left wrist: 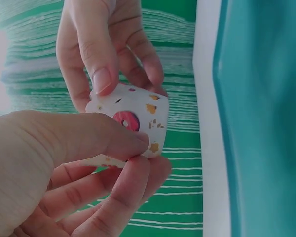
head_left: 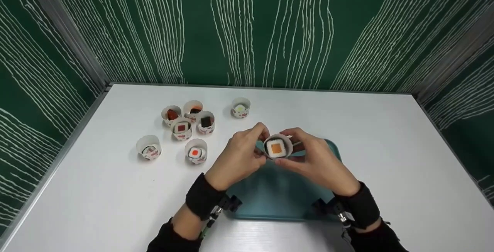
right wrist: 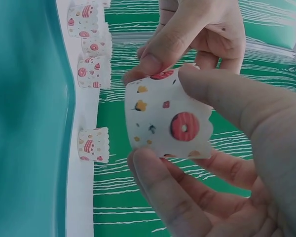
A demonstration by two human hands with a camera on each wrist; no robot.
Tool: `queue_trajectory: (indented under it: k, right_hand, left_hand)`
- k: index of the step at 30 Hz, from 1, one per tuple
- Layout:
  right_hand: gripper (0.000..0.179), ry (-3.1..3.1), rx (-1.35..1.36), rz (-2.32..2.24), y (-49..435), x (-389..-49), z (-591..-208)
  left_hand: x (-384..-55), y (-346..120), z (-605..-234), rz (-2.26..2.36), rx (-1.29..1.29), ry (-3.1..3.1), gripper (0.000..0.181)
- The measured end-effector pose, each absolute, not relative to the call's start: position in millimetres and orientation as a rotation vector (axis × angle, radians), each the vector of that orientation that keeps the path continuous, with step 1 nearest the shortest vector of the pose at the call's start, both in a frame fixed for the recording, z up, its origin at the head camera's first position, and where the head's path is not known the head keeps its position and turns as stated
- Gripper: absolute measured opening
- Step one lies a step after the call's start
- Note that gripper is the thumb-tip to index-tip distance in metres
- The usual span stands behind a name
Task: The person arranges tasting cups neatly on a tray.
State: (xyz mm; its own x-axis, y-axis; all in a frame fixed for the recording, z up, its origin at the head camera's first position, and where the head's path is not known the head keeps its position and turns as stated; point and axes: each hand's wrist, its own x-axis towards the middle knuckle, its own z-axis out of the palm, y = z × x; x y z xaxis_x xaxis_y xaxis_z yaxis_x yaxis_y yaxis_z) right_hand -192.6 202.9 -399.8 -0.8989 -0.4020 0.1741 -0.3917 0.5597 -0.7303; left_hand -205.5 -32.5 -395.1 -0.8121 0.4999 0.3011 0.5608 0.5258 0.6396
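Observation:
Both hands hold one paper baking cup above a teal tray. Inside the cup sits a square sushi piece with white rice and an orange centre. My left hand pinches the cup's left side between thumb and fingers. On the other side, my right hand grips it, thumb on the near side. The wrist views show the cup's wall printed with pink doughnuts and small yellow shapes; its rim is scalloped.
Several similar cups with sushi stand left on the white table: a cluster with a dark-topped one, a red-centred one and one at far left. Another cup stands behind the hands. Green line-patterned walls enclose the table.

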Motion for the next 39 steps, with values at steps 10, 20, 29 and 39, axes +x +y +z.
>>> queue_trajectory:
  k: [10,20,29,39]
  right_hand:
    - [0.061,2.758,-0.678,-1.28,202.7,-193.8,-399.8]
    - [0.062,2.773,-0.692,-1.225,201.5,-195.4,-401.1]
    - [0.063,2.77,-0.692,-1.185,202.0,-194.8,-401.6]
    - [0.053,2.789,-0.793,-1.151,202.5,-195.1,-402.4]
  left_hand:
    - [-206.0,-31.5,-394.5,-1.193,-0.957,-2.665,0.032]
    - [-205.4,-30.9,-393.0,-1.263,-0.992,-2.63,0.024]
    - [-205.6,-30.7,-393.0,-1.278,-1.049,-2.627,0.018]
    - [-206.9,-28.9,-394.8,-1.22,-1.074,-2.601,0.016]
